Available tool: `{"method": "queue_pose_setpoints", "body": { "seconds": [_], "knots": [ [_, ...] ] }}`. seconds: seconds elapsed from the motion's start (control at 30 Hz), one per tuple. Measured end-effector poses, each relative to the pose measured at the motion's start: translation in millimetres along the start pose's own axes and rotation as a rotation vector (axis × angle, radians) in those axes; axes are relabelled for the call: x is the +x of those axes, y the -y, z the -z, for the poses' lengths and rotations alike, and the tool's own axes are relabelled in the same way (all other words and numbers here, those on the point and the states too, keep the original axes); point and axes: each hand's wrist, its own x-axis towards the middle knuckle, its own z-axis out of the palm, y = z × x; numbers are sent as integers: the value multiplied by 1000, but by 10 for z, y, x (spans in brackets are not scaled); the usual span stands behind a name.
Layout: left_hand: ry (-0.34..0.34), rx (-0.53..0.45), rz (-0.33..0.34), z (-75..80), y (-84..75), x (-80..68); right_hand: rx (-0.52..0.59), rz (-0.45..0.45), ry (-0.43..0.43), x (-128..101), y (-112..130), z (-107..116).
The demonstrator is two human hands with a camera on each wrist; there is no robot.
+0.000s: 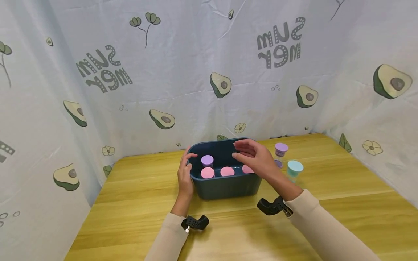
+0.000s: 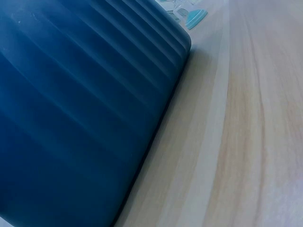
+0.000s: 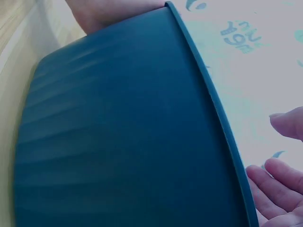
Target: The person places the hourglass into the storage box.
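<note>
A dark blue bin (image 1: 228,187) stands on the table, holding a purple-capped sand timer (image 1: 207,160) and three with pink caps (image 1: 227,171). My left hand (image 1: 185,177) grips the bin's left end, its fingertips bent over the rim. Above the right part of the bin is my right hand (image 1: 258,159), thumb and fingers parted with nothing between them. It partly covers the rightmost pink cap (image 1: 247,169). In the right wrist view, the right fingers (image 3: 279,189) show just beyond the bin's rim.
To the right of the bin, a purple sand timer (image 1: 281,148) and a light-blue one (image 1: 295,167) stand on the wooden table (image 1: 140,203). A white curtain (image 1: 189,90) with avocado prints hangs behind and along both sides.
</note>
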Motion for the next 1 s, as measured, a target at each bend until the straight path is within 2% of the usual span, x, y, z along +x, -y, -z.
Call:
{"method": "queue_pose_setpoints", "body": {
  "seconds": [0.23, 0.53, 0.77, 1.0],
  "knots": [
    [-1, 1, -2, -31, -8, 10, 56, 19, -3, -137, -38, 188],
    [-5, 7, 2, -20, -29, -32, -8, 67, -89, -352, -81, 527],
    [-10, 18, 6, 1, -42, -61, -23, 20, -153, -447, -140, 775],
    [-4, 20, 19, -17, -57, -66, -50, -8, -159, -490, -221, 1004]
  ]
}}
